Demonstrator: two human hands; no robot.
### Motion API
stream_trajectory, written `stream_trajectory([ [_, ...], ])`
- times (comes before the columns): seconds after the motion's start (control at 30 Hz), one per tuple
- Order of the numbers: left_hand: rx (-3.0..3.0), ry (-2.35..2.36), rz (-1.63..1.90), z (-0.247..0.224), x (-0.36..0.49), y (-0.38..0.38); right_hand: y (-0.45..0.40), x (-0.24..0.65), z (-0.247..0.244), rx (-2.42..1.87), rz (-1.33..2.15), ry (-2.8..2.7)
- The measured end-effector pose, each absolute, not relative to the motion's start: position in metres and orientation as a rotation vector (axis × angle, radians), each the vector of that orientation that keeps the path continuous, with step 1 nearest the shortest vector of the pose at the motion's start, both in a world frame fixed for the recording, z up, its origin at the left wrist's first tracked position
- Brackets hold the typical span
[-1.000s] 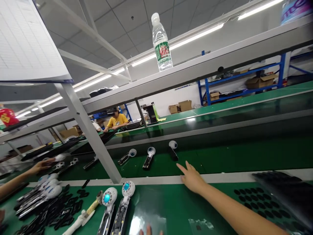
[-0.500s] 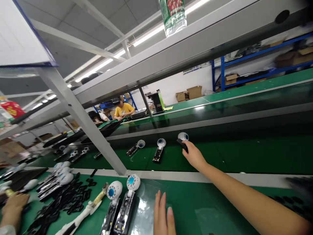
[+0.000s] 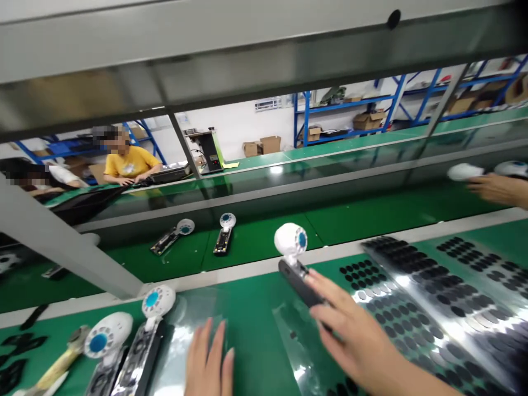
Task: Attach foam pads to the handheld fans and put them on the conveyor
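My right hand (image 3: 350, 324) grips the black body of a device (image 3: 291, 242) with a round white head and blue centre, held over the green bench near its back rail. Fingers spread, my left hand (image 3: 208, 357) rests on a clear plastic sheet (image 3: 177, 335) and holds nothing. Left of it lie two similar devices (image 3: 138, 352) side by side, their circuit parts showing. Two more units, one upright in view (image 3: 223, 236) and one slanted (image 3: 171, 237), lie on the green belt beyond the rail.
Sheets of black round pads (image 3: 429, 286) cover the right of the bench. Black parts (image 3: 20, 344) and a yellowed tool (image 3: 61, 363) lie left. Another person's hand (image 3: 499, 187) holds a white device far right. A grey post (image 3: 70, 236) slants at left.
My right hand has brought the device from the belt back over the bench. The view has turned right, showing the pad sheets and another person's hand.
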State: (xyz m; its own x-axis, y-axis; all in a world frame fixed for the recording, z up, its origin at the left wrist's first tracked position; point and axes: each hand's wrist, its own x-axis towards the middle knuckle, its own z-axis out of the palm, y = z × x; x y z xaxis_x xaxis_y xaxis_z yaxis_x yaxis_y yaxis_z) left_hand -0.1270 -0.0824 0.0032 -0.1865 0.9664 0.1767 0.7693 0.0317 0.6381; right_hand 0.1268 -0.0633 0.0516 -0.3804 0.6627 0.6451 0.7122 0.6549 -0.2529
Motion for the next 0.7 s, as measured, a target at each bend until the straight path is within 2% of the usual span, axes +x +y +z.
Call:
stream_trajectory([
  [0.07, 1.17, 1.485, 1.064, 0.027, -0.086, -0.071, -0.074, 0.116, 0.045, -0.918, -0.243, -2.221],
  [0.13, 0.66, 1.028, 1.022, 0.047, -0.045, -0.058, -0.082, 0.109, 0.039, -0.778, -0.343, -2.292],
  [0.2, 0.327, 1.0, 0.982, 0.057, -0.013, -0.044, -0.087, 0.113, 0.035, -0.721, -0.285, -2.382],
  [0.27, 0.231, 1.043, 0.991, 0.055, 0.006, -0.032, -0.092, 0.129, 0.036, -0.811, -0.132, -2.445],
  [0.43, 0.28, 1.022, 1.009, 0.025, 0.018, -0.012, -0.104, 0.175, 0.037, -1.396, 0.411, -2.406],
  [0.5, 0.305, 0.977, 0.999, 0.015, 0.021, -0.008, -0.108, 0.179, 0.027, -1.458, 0.568, -2.441],
  [0.7, 0.346, 0.827, 1.101, 0.006, 0.027, -0.007, -0.108, 0.166, -0.01, -1.431, 0.51, -2.363],
])
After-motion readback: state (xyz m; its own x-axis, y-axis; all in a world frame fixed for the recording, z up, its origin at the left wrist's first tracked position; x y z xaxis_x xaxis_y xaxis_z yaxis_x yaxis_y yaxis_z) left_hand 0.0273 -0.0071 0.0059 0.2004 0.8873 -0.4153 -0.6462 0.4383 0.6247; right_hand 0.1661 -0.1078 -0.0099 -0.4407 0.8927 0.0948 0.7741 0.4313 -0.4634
